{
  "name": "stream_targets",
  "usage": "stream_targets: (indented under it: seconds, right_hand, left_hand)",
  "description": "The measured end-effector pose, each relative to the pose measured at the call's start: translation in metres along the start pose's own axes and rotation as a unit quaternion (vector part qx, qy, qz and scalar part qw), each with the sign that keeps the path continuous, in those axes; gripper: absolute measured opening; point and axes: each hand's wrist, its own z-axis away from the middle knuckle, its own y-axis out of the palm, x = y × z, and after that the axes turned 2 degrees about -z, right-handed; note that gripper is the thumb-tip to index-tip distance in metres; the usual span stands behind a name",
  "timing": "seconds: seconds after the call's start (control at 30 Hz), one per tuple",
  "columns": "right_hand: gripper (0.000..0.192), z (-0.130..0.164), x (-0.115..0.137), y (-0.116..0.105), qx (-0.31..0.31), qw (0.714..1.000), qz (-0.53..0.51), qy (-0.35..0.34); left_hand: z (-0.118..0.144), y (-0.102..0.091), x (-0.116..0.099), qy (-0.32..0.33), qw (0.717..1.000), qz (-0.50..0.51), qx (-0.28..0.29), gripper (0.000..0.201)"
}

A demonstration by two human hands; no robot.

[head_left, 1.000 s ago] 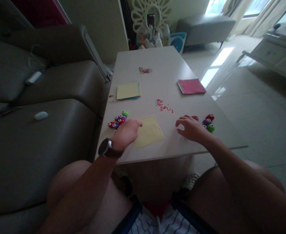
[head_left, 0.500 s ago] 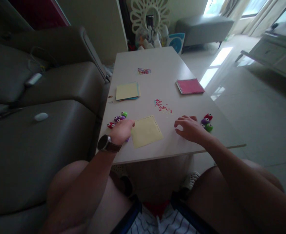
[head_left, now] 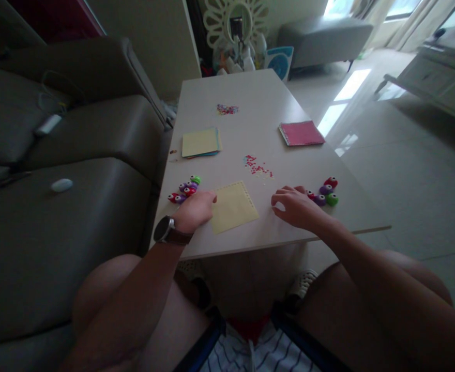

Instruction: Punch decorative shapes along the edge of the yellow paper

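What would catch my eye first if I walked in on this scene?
Probably the pale yellow paper square at the near edge of the long white table, between the two hands. Small colourful round craft punches sit left and right, with pink paper bits scattered beyond.

Dark wristwatch (head_left: 163,230), striped shorts (head_left: 258,354)

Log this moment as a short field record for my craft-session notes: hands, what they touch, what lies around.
left hand: resting on table, at left edge of yellow sheet, beside left punches
right hand: fingers curled on table, next to right punches
paper bits: scattered beyond the sheet
yellow stack: far left
pink pad: far right
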Motion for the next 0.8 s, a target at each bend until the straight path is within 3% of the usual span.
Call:
stream_targets:
  seconds: [0.17, 0.27, 0.33, 0.4, 0.53, 0.67, 0.8]
  right_hand:
    - [0.004, -0.001, 0.000, 0.001, 0.005, 1.000, -0.011, -0.007]
    - [0.004, -0.002, 0.001, 0.002, 0.004, 1.000, -0.017, -0.013]
    - [0.003, -0.002, 0.005, 0.003, -0.011, 0.999, -0.033, -0.028]
    - [0.011, -0.002, 0.012, 0.007, -0.039, 0.994, -0.086, -0.050]
    - [0.035, -0.002, 0.032, 0.016, -0.083, 0.959, -0.253, -0.093]
    - [0.018, -0.003, 0.047, 0.021, -0.091, 0.940, -0.308, -0.114]
    - [0.011, -0.006, 0.046, 0.018, -0.104, 0.939, -0.306, -0.114]
  left_hand:
    - [0.001, 0.003, 0.005, 0.002, 1.000, 0.007, 0.008, 0.038]
    - [0.000, 0.000, 0.003, 0.029, 0.999, 0.031, -0.026, 0.033]
    - [0.000, -0.002, -0.002, 0.058, 0.992, 0.098, -0.055, 0.027]
    - [0.000, -0.003, -0.012, 0.085, 0.972, 0.205, -0.077, 0.026]
    - [0.002, 0.003, -0.038, 0.111, 0.904, 0.404, -0.085, 0.030]
    - [0.001, 0.013, -0.057, 0.114, 0.855, 0.505, -0.039, 0.031]
    - [-0.002, 0.020, -0.062, 0.109, 0.847, 0.520, -0.032, 0.034]
